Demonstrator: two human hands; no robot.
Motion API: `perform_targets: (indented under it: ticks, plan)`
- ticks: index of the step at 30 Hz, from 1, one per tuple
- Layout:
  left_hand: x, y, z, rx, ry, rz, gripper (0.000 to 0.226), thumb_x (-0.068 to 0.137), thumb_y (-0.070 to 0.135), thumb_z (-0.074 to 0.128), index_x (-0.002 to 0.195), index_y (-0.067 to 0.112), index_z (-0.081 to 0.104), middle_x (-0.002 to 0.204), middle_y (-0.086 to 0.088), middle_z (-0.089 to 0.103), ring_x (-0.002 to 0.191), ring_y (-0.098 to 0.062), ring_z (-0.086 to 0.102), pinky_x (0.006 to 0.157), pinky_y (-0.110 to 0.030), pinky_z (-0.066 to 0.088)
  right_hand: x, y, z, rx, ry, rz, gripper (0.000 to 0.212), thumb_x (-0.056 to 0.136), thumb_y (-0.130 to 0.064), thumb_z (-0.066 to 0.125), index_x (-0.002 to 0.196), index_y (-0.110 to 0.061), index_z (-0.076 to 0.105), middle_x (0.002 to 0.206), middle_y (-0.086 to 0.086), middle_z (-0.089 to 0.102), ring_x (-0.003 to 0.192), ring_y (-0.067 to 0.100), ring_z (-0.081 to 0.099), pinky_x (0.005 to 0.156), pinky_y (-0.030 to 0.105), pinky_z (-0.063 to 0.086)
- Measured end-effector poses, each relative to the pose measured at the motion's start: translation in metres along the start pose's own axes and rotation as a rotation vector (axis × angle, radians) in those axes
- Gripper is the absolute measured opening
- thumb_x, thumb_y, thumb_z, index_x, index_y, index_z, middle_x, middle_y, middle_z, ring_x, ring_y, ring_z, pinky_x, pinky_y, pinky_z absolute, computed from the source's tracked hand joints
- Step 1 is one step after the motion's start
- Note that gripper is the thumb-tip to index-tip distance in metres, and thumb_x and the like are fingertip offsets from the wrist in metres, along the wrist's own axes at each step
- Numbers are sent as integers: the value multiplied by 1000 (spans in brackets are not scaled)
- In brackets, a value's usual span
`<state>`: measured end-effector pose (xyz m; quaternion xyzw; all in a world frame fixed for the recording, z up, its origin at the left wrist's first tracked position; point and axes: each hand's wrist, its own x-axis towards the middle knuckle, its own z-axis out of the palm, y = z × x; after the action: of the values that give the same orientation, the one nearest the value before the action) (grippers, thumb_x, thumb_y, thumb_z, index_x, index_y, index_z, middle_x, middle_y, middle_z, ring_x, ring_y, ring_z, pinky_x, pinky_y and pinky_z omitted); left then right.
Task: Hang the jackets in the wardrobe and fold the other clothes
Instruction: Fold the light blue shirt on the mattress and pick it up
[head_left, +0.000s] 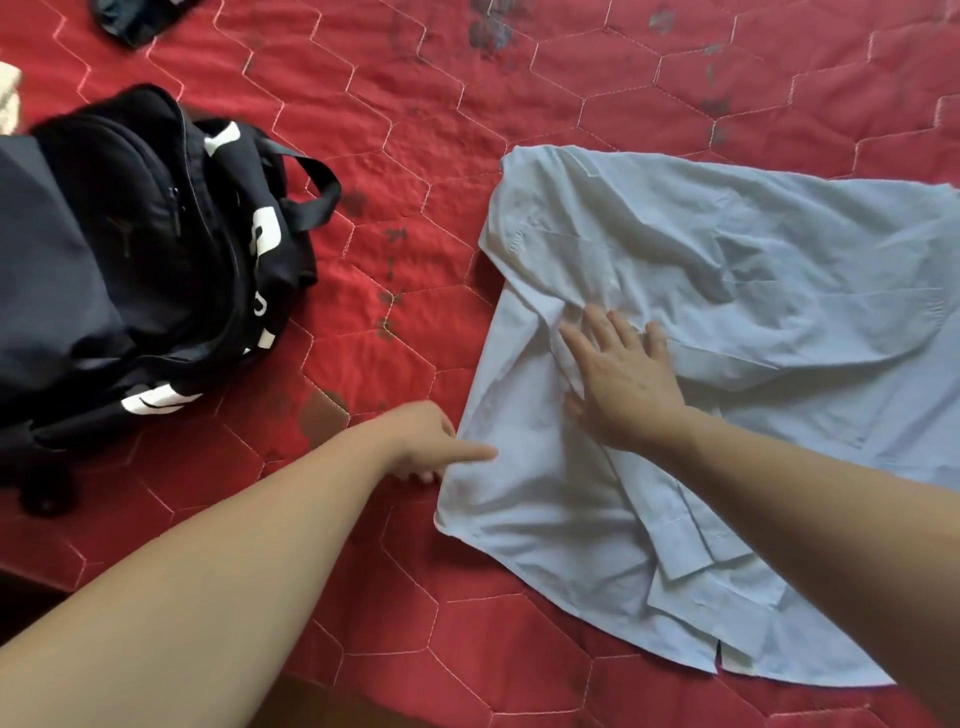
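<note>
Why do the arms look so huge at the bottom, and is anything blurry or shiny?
Head view: the wide-angle lens stretches the arms near the lower edge; soft, even light, no glare; the right hand casts a faint shadow on the pale blue shirt; the left hand at the shirt's edge is slightly blurred; the black bag reads dark.

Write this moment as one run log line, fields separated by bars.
step: folding shirt | right hand: flat on shirt | left hand: pinches shirt's left edge | surface: red quilt | nearby: black bag
</note>
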<state>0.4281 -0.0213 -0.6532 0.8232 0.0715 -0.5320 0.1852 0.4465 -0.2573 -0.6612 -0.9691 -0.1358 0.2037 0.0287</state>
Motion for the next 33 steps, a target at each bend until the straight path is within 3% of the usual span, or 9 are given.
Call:
perform_targets:
  ticks: [3,6,12,16,20,25,28,31,33]
  plan:
    - [11,23,-27,-298,514,83,35,84,55,62,87,21,67,84,5,67,88,-20,65,78,-33,52,0,0,-8,74,7,14,70,86,-40,52,147,-26,19,159,7,12,143,29,23,112,51,18]
    - [27,53,-57,-800,519,93,41,88,45,64,120,20,58,109,0,64,106,-25,64,93,-44,53,4,4,-13,206,65,47,68,85,-38,55,144,-26,23,151,4,23,124,32,46,100,45,34]
    - [54,100,-86,-1035,428,121,65,87,47,65,141,21,40,136,3,49,117,-18,54,85,-40,53,15,6,-12,414,133,163,70,90,-45,50,150,-22,22,152,0,29,134,25,38,105,46,37]
    - [66,121,-87,-914,395,103,46,85,38,67,123,21,48,115,5,58,92,-10,58,70,-34,51,26,12,-17,566,156,276,69,90,-49,46,150,-30,19,152,-3,29,132,24,40,100,49,36]
    - [66,145,-82,-807,460,208,27,86,15,61,112,8,64,108,-11,70,93,-25,67,80,-39,56,38,30,-28,870,203,380,70,91,-51,48,151,-27,20,151,2,31,136,18,34,106,34,31]
    - [47,192,-65,-424,622,439,25,88,22,58,106,6,64,104,-12,69,96,-24,64,72,-27,44,42,50,-56,1251,279,405,73,87,-58,58,148,-26,30,145,0,41,131,13,42,98,24,32]
    - [34,229,-48,-125,601,586,28,91,22,58,117,15,65,108,-6,70,100,-22,66,73,-19,42,38,63,-75,1552,284,463,57,79,-59,66,126,-32,50,115,-8,65,102,10,65,87,32,51]
    - [25,263,-28,-156,486,606,35,90,14,56,125,14,58,108,-8,70,100,-24,66,85,-33,51,30,93,-80,1745,273,584,32,82,-48,69,106,-28,60,88,-8,72,80,10,70,72,32,56]
    - [22,281,-14,-187,439,616,38,87,18,56,126,16,54,109,-5,69,100,-24,64,78,-31,50,23,118,-77,1835,293,746,13,89,-33,64,96,-22,60,69,-6,67,56,7,66,55,23,50]
